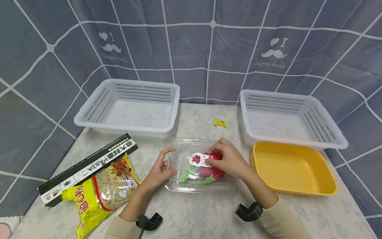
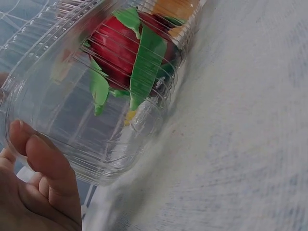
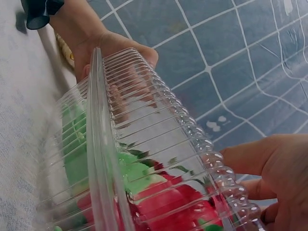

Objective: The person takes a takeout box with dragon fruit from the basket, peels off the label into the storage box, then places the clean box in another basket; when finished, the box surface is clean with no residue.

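A clear plastic clamshell box lies closed on the table, with a red dragon fruit with green leaf tips inside. A white label with a dragon fruit picture lies on its lid. My left hand grips the box's left end, thumb toward the front corner; the left wrist view shows its fingertips at that end. Over the lid's right half, my right hand pinches the label's right edge between thumb and index finger. In the right wrist view the label is hidden and the right hand touches the lid.
White baskets stand at back left and back right. A yellow tray sits right of the box. At left lie a pasta box and a yellow food bag. A small yellow packet lies behind the clamshell.
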Action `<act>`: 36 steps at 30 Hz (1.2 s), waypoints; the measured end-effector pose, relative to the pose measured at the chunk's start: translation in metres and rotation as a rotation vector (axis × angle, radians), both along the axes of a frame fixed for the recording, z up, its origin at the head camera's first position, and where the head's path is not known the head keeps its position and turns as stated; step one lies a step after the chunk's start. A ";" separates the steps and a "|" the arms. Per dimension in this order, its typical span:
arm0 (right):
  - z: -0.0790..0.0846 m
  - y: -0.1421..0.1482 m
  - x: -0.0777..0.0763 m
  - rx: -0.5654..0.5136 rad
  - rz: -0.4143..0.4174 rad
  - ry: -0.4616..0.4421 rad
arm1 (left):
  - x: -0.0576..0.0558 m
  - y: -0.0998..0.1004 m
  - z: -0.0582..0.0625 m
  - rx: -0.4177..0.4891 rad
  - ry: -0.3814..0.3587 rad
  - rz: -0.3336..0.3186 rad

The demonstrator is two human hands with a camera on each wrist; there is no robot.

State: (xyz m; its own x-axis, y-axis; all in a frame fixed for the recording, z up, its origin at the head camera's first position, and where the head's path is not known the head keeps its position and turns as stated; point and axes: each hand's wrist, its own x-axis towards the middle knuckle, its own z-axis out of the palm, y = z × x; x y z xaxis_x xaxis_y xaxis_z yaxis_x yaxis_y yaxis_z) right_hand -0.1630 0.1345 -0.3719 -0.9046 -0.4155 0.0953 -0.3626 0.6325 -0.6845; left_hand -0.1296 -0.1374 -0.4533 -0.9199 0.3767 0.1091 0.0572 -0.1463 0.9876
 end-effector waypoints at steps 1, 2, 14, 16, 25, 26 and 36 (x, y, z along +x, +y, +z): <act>0.000 0.000 0.000 0.006 -0.002 0.001 | 0.000 0.000 0.000 0.006 0.000 -0.001; 0.000 0.000 0.000 0.012 -0.005 0.000 | 0.000 0.001 0.000 0.012 0.001 -0.001; 0.001 -0.005 0.002 0.046 -0.050 -0.025 | 0.001 0.002 -0.001 0.038 0.007 0.006; 0.002 -0.006 0.002 0.048 -0.058 -0.026 | 0.001 0.002 -0.001 0.038 0.004 0.008; 0.003 -0.010 0.001 0.057 -0.093 -0.013 | 0.001 0.002 -0.001 0.021 0.001 0.022; 0.003 -0.010 0.001 0.058 -0.099 -0.012 | 0.001 0.002 -0.001 0.019 0.002 0.022; 0.002 -0.014 0.003 0.090 -0.133 0.006 | 0.002 0.001 0.001 0.011 -0.017 0.010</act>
State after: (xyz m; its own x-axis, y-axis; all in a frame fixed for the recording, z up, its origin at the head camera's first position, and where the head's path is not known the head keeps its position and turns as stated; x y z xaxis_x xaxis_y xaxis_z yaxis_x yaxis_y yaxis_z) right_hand -0.1604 0.1203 -0.3703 -0.9518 -0.2989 0.0683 -0.2751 0.7341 -0.6208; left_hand -0.1279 -0.1362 -0.4528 -0.9253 0.3666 0.0972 0.0416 -0.1564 0.9868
